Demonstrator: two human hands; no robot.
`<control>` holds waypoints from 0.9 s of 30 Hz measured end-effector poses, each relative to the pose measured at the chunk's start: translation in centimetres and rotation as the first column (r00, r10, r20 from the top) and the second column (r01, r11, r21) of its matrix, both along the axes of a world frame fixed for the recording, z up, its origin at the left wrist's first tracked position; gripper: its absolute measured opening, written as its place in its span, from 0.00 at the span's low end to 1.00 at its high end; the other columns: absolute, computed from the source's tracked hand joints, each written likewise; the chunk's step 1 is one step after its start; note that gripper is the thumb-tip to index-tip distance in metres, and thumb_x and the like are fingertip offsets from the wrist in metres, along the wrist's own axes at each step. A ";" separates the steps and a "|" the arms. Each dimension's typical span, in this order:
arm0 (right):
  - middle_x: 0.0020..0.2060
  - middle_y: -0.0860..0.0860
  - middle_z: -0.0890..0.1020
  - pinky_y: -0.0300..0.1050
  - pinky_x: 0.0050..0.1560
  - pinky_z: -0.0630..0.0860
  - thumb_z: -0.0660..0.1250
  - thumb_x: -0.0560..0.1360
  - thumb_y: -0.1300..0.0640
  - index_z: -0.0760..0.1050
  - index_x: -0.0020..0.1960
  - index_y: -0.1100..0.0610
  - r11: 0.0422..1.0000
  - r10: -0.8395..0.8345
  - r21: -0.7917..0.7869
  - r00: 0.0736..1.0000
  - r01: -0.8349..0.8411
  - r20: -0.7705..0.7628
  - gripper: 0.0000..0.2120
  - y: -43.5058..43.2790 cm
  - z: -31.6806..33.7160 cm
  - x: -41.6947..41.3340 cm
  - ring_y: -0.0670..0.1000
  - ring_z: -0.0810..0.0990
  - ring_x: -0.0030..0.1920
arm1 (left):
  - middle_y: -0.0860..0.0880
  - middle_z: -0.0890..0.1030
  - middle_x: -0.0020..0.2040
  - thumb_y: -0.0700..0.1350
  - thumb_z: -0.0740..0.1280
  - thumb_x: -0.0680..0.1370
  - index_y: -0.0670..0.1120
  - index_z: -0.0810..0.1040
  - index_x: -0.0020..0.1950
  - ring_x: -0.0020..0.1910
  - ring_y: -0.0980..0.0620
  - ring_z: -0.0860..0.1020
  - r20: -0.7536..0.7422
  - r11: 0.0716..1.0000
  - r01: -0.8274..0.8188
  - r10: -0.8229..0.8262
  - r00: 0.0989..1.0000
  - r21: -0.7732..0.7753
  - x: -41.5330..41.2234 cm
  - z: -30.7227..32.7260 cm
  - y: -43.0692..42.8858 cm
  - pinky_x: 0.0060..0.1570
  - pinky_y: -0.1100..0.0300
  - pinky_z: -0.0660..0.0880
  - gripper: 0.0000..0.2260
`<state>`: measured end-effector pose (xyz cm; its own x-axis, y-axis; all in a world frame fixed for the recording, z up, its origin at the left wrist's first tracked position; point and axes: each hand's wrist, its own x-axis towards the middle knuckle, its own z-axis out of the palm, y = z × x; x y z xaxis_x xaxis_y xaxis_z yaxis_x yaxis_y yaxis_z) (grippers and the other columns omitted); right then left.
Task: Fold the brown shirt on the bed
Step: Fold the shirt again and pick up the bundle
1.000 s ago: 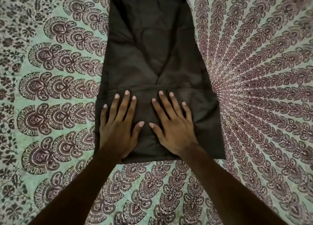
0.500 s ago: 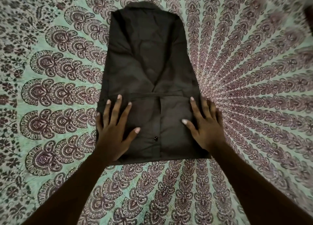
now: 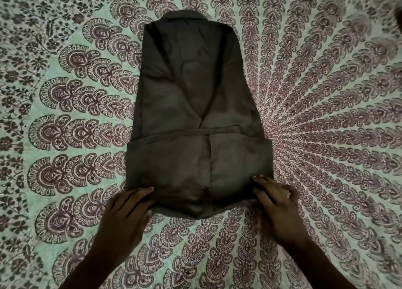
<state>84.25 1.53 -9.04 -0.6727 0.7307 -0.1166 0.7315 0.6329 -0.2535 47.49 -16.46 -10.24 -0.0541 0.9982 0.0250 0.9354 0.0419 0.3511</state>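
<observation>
Your left hand [image 3: 128, 210] pinches the folded dark brown shirt [image 3: 195, 106] at its 7 o'clock corner, and your right hand [image 3: 278, 201] pinches the 5 o'clock corner, on the green-and-maroon patterned bedspread [image 3: 65, 93].

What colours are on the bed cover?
The bed cover is mint green with maroon mandala shapes, seen in the head view.

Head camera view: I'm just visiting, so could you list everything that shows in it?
shirt: one, dark brown, partly folded, lying in the middle of the bed with its collar at the far end.
button: one, dark, on the shirt's front strip near its near edge.
bedspread: one, pale green with a maroon pattern, under the shirt and filling the view.
left hand: one, grips the shirt's near left corner.
right hand: one, grips the shirt's near right corner.
</observation>
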 end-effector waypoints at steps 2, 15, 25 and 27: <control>0.58 0.52 0.80 0.47 0.53 0.65 0.60 0.69 0.55 0.73 0.64 0.53 0.998 -0.068 -0.023 0.994 0.066 -0.091 0.23 1.9 1.4 -1.5 0.59 0.81 0.52 | 0.47 0.84 0.61 0.53 0.54 0.86 0.44 0.84 0.59 0.57 0.46 0.82 0.083 0.993 -0.118 0.117 0.990 0.012 -0.5 1.6 2.1 0.64 0.39 0.71 0.21; 0.45 0.55 0.86 0.46 0.44 0.76 0.65 0.81 0.62 0.83 0.55 0.59 0.945 -0.307 -0.049 0.825 0.323 -0.475 0.08 25.9 10.1 -16.4 0.52 0.81 0.42 | 0.41 0.83 0.41 0.49 0.60 0.86 0.41 0.81 0.60 0.36 0.43 0.79 0.266 0.902 -0.354 0.289 0.920 0.246 -11.6 10.2 27.5 0.38 0.49 0.78 0.15; 0.60 0.59 0.81 0.58 0.65 0.70 0.63 0.82 0.58 0.76 0.63 0.57 0.909 -0.409 0.019 0.901 0.416 -0.142 0.11 39.0 4.9 -25.5 0.62 0.77 0.63 | 0.38 0.82 0.59 0.53 0.59 0.82 0.44 0.77 0.65 0.59 0.35 0.79 0.193 0.821 -0.529 0.495 0.847 0.214 -16.4 5.1 40.1 0.59 0.43 0.76 0.18; 0.69 0.59 0.74 0.66 0.71 0.62 0.63 0.79 0.61 0.72 0.69 0.56 0.874 -0.464 0.124 0.883 0.470 -0.070 0.19 38.2 4.1 -26.4 0.62 0.69 0.71 | 0.39 0.78 0.66 0.52 0.60 0.83 0.43 0.74 0.67 0.66 0.37 0.75 0.096 0.840 -0.488 0.479 0.872 0.237 -14.6 4.4 39.3 0.66 0.42 0.71 0.18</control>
<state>57.83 39.71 -4.92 -0.2512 0.9677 0.0219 0.9421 0.2496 -0.2240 32.86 22.81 -5.81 -0.5333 0.8064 0.2557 0.8072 0.3945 0.4391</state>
